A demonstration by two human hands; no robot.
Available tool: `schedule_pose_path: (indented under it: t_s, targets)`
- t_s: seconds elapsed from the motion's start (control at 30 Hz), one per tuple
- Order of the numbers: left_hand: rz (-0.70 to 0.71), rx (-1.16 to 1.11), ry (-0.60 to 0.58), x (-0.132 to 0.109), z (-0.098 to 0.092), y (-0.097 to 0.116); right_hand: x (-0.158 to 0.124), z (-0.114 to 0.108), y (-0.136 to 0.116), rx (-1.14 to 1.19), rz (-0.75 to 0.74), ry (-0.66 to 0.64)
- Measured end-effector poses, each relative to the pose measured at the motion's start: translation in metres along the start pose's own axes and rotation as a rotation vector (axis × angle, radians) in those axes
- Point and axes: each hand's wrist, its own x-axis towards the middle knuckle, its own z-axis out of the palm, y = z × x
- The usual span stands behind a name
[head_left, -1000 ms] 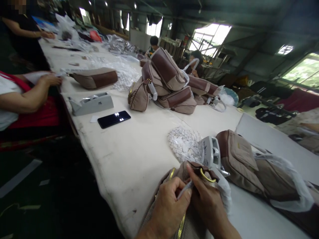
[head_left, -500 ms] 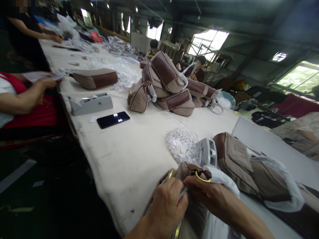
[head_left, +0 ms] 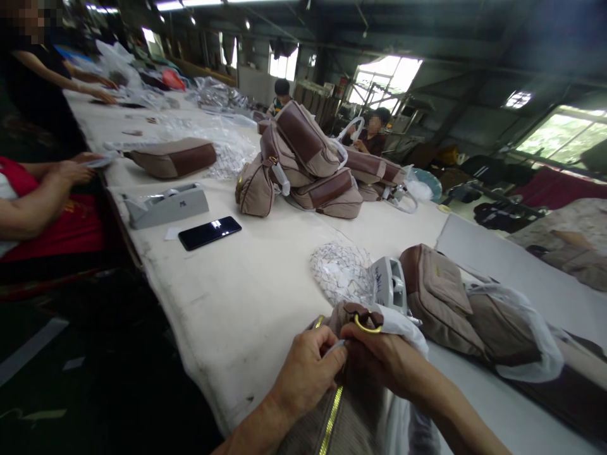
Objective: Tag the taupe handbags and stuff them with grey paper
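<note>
Gripping one tan bag [head_left: 351, 414] at the near edge of the tabletop [head_left: 246, 284], my left hand [head_left: 308, 373] and right hand [head_left: 379, 357] are bunched together just under its one gold ring [head_left: 367, 327], with two tape dispensers around: near dispenser [head_left: 391, 284] just past the bag, far dispenser [head_left: 165, 205] beside the one black phone [head_left: 209, 232].

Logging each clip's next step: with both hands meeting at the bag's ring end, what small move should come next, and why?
Probably smooth the white strip down against the bag. The left hand pinches it by the gold ring, the right hand grips the bag beside it, and white plastic wrap is bunched there, seemingly unsecured.
</note>
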Motion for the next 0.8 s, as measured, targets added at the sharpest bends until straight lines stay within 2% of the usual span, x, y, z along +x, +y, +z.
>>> schedule_pose_path:
  t_s: [0.07, 0.17, 0.3, 0.37, 0.43, 0.47, 0.5, 0.57, 0.63, 0.67, 0.7, 0.8]
  targets:
    - [-0.034, -0.079, -0.022, 0.003, -0.002, -0.006, 0.0, 0.003, -0.001, -0.073, -0.025, 0.034]
    - [-0.013, -0.118, -0.031, 0.007, -0.005, -0.012, 0.002, 0.008, -0.003, -0.019, -0.035, 0.027]
    - [0.002, -0.131, -0.045, 0.004, -0.013, -0.012, 0.003, 0.007, -0.008, 0.001, 0.008, 0.096]
    - [-0.014, -0.129, 0.016, -0.004, -0.023, -0.015, -0.006, 0.002, -0.014, 0.078, 0.029, 0.089]
    - [-0.047, -0.102, 0.132, -0.015, -0.037, -0.025, -0.026, -0.005, -0.02, 0.216, 0.026, 0.085]
    - [-0.064, -0.084, 0.191, -0.02, -0.044, -0.032, -0.039, -0.007, -0.022, 0.281, 0.022, 0.133]
    - [-0.079, -0.067, 0.245, -0.024, -0.051, -0.04, -0.052, -0.008, -0.024, 0.322, 0.044, 0.235]
    - [-0.098, -0.046, 0.315, -0.026, -0.06, -0.057, -0.077, -0.003, -0.023, 0.319, 0.217, 0.559]
    - [-0.1, -0.042, 0.329, -0.021, -0.063, -0.072, -0.093, 0.012, -0.016, 0.265, 0.479, 0.83]
    - [-0.102, -0.037, 0.324, -0.016, -0.061, -0.076, -0.096, 0.023, -0.011, 0.267, 0.587, 0.886]
    - [-0.104, -0.027, 0.313, -0.011, -0.057, -0.078, -0.096, 0.037, -0.007, 0.304, 0.656, 0.885]
    - [-0.028, -0.016, 0.183, 0.001, -0.039, -0.069, -0.083, 0.083, 0.006, 0.548, 0.778, 0.79]
